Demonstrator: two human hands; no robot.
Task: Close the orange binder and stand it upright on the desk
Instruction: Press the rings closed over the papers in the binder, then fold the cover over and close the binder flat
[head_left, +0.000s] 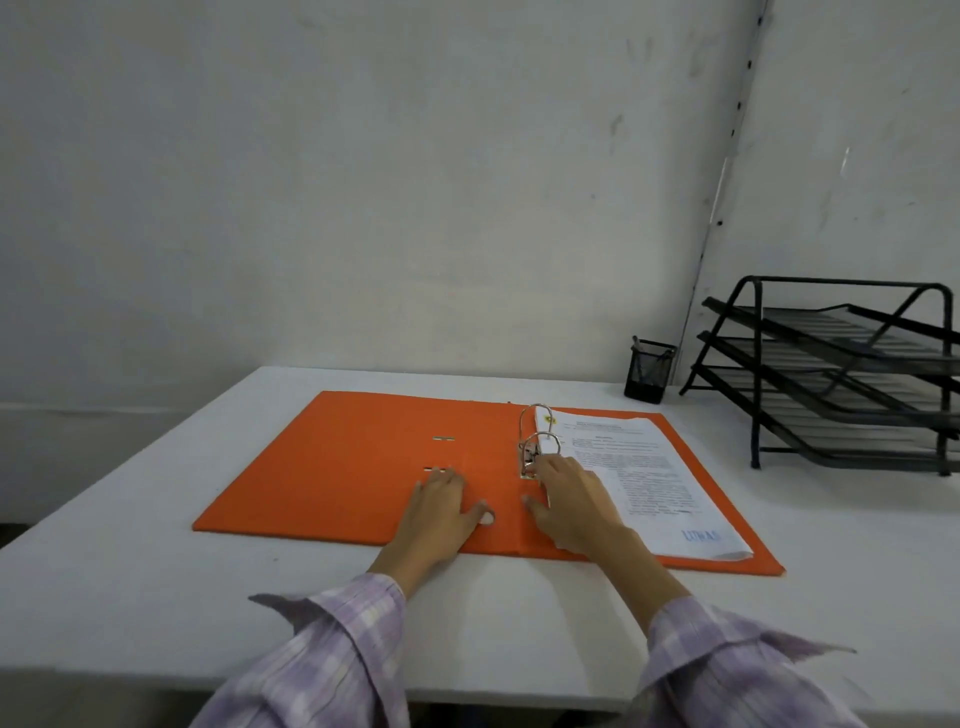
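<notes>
Orange binder (353, 467) open flat, papers (639, 467) inside

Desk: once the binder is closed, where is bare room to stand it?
Free: the desk left of the orange binder, and the front strip. Crowded: the right rear corner, with pen cup and tray rack.

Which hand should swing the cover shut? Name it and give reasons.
Left, probably. The left hand lies flat on the empty orange cover, which must fold over the papers; the right hand rests by the ring mechanism.
</notes>
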